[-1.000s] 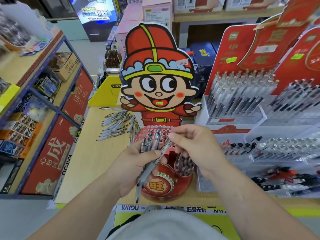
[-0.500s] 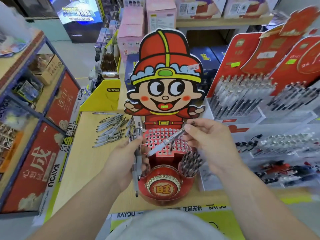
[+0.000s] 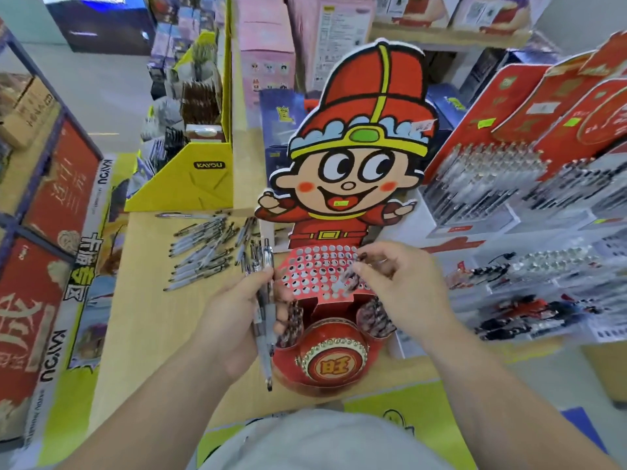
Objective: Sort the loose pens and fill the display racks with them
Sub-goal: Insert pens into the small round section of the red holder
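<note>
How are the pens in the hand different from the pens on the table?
The held pens are bunched side by side in the left hand; the table pens lie loose and scattered. The held pens are few; the table pens are many. Both look like clear, silvery pens.

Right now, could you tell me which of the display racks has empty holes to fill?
The cartoon-figure rack under the right hand: its red perforated panel is mostly empty holes, while the red-backed racks at the right are packed with pens.
</note>
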`<state>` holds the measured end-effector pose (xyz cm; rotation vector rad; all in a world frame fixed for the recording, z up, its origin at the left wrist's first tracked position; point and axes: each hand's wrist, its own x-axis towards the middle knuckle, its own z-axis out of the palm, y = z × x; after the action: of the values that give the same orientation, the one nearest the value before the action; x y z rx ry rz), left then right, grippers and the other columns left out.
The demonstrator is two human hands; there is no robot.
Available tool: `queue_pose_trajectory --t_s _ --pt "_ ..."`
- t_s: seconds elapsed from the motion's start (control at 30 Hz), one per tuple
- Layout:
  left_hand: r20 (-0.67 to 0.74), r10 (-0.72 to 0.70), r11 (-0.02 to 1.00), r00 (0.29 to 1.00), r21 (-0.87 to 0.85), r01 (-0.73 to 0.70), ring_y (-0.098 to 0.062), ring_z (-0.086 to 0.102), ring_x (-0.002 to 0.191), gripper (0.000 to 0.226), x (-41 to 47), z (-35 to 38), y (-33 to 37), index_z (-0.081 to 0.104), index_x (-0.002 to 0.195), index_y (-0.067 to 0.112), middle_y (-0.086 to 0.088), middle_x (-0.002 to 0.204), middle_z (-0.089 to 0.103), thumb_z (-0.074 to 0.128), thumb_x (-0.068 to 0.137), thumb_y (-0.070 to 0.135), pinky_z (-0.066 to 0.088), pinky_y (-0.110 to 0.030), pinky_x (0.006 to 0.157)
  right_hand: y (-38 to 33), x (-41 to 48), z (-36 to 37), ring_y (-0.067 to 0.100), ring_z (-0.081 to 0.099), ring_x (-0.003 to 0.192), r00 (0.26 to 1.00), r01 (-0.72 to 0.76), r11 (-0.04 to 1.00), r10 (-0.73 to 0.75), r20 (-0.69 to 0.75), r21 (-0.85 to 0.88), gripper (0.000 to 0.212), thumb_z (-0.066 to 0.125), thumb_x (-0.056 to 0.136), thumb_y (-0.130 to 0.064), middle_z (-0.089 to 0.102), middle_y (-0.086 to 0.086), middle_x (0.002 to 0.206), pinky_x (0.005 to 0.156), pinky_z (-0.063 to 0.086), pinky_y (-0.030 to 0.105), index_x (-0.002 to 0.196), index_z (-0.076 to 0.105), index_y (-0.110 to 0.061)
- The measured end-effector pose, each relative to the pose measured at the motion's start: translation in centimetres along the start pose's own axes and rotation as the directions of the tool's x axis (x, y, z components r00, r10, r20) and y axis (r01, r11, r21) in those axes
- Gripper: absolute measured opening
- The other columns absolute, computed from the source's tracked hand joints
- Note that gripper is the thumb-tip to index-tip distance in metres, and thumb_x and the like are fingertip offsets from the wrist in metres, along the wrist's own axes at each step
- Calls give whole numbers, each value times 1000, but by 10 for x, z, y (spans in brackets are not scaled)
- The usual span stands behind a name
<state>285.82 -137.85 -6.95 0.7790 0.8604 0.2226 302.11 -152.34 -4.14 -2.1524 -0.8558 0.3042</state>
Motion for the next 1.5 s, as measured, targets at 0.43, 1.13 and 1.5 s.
queue_pose_trajectory --t_s 0.43,1.13,1.5 --pt "28 -31 999 999 -17 32 -21 50 56 21 6 -16 8 62 109 9 -10 77 62 54 103 28 42 -31 48 -9 -1 3 -12 60 57 1000 22 998 -21 19 -66 15 76 88 -11 59 -37 59 54 38 2 89 69 -24" --pt "48 -39 998 998 -55 42 -21 52 56 25 9 -9 5 61 118 6 -11 76 63 56 101 23 42 -32 51 23 6 26 -8 45 69 998 43 946 -26 57 -322 18 81 83 -31 47 -21 89 65 31 9 98 76 -22" --pt "57 -29 997 998 -67 32 -19 53 57 34 7 -5 3 56 132 -1 -10 76 64 52 103 16 48 -30 49 21 11 23 5 48 74 996 48 913 -13 89 -406 22 77 85 -37 62 -11 93 62 29 9 101 75 -22"
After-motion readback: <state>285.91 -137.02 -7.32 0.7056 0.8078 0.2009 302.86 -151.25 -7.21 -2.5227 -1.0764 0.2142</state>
